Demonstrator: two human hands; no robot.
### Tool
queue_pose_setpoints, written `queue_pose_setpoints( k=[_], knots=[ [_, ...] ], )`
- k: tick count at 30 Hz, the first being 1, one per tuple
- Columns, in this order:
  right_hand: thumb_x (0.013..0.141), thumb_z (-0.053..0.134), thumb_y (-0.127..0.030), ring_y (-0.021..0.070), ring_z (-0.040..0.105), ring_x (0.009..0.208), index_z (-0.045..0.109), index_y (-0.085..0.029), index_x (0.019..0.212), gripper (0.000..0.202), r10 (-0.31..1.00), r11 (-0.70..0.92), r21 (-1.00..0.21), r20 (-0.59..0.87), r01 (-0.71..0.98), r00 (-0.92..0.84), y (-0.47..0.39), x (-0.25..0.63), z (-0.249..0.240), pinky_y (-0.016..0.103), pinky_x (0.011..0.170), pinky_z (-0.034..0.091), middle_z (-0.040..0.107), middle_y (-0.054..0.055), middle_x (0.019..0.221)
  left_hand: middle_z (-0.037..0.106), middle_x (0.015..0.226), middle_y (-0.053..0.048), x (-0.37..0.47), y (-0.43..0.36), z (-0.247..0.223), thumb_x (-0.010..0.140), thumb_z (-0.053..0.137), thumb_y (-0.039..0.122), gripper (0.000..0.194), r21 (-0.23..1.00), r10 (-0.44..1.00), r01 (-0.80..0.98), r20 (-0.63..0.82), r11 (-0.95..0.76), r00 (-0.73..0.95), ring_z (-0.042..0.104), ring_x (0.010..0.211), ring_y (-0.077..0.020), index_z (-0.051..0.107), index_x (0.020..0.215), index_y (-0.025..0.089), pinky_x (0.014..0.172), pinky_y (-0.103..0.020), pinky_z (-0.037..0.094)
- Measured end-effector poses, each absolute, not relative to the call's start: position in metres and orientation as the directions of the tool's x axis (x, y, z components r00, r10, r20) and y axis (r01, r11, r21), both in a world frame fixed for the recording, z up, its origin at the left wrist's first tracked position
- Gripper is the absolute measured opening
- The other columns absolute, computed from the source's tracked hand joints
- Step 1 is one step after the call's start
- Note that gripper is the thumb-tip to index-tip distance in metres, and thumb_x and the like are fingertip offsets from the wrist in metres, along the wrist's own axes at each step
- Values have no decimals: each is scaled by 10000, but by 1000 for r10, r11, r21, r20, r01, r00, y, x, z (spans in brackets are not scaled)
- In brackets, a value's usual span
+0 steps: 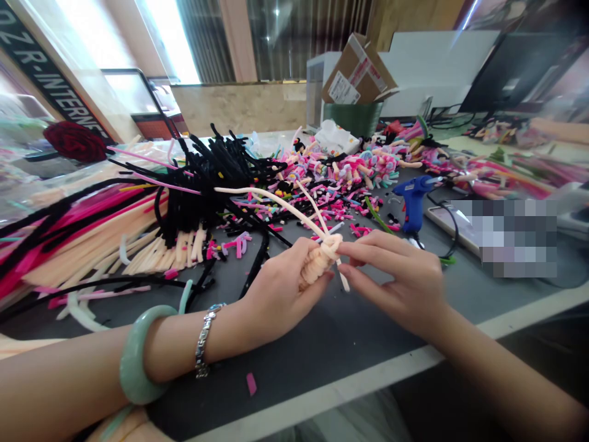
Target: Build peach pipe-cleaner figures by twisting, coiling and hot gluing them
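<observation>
A cream coiled piece of fuzzy stems is wrapped by the fingers of my left hand, which wears a green bangle and a silver bracelet. Two long cream stems stick out from its top toward the back left, and a short end points down at its right. My right hand comes from the right, thumb and index finger near together at the coil's top edge. The fingertips touch the piece there; whether they pinch a stem is hard to see.
Black stems and cream and pink stems lie at left. Colourful cut bits cover the table's back. A blue glue gun stands right, beside a blurred-out flat device. A cardboard box is behind.
</observation>
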State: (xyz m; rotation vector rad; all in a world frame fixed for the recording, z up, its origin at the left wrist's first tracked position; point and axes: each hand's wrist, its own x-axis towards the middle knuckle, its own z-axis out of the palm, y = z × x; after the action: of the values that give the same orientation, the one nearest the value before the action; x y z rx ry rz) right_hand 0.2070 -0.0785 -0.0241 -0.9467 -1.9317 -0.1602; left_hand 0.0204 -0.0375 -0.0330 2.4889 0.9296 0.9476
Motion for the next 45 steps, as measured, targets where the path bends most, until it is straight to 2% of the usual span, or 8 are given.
queue_pose_setpoints(
  k=[6,14,19,34,38,41,45],
  knots=[
    [818,628,-153,99,541,599,645,-154,1048,231,584,712,-305,758,632,-292,-82,206,-24,239,587,469,597,-2,667,596,761,31,19,-37,-33,859,538,212,150,499,665,445,484,-743,569,543,608,-84,483,994,177,578,-192,413],
    [817,631,-191,76,545,558,642,-205,1122,305,764,629,-618,603,471,-230,-83,206,-22,202,555,476,591,-44,649,601,786,20,20,-36,-33,857,534,182,155,476,641,431,519,-766,566,550,621,-85,483,1004,178,596,-190,432],
    [809,630,-190,89,564,577,672,-199,1068,262,804,592,-722,558,358,-206,-83,207,-22,217,568,500,602,-34,647,599,793,16,19,-36,-33,868,531,187,159,458,621,422,535,-783,573,560,636,-87,484,1021,178,599,-191,434],
    [796,625,-181,81,549,550,673,-202,1015,226,813,580,-726,550,370,-194,-82,206,-20,197,543,492,595,-42,623,590,791,16,19,-38,-33,860,554,229,174,450,617,423,532,-786,580,531,642,-90,490,1011,170,599,-197,416],
    [794,627,-189,80,547,546,674,-196,1010,221,819,570,-729,542,379,-188,-82,206,-20,196,541,492,594,-40,622,580,761,13,18,-39,-30,897,507,324,169,488,630,408,504,-772,590,513,617,-95,500,976,174,567,-207,399],
    [794,621,-173,82,556,547,674,-202,1006,220,827,558,-733,531,390,-185,-82,206,-20,198,544,498,598,-40,627,581,755,7,18,-39,-29,934,437,325,178,523,639,386,487,-760,596,519,623,-96,502,997,171,569,-210,397],
    [805,623,-155,65,556,511,688,-216,993,208,803,569,-662,575,488,-158,-82,205,-21,168,510,474,625,-52,618,592,781,3,18,-40,-29,940,436,296,171,527,644,390,490,-755,587,531,649,-97,499,1034,169,589,-211,402]
  ],
)
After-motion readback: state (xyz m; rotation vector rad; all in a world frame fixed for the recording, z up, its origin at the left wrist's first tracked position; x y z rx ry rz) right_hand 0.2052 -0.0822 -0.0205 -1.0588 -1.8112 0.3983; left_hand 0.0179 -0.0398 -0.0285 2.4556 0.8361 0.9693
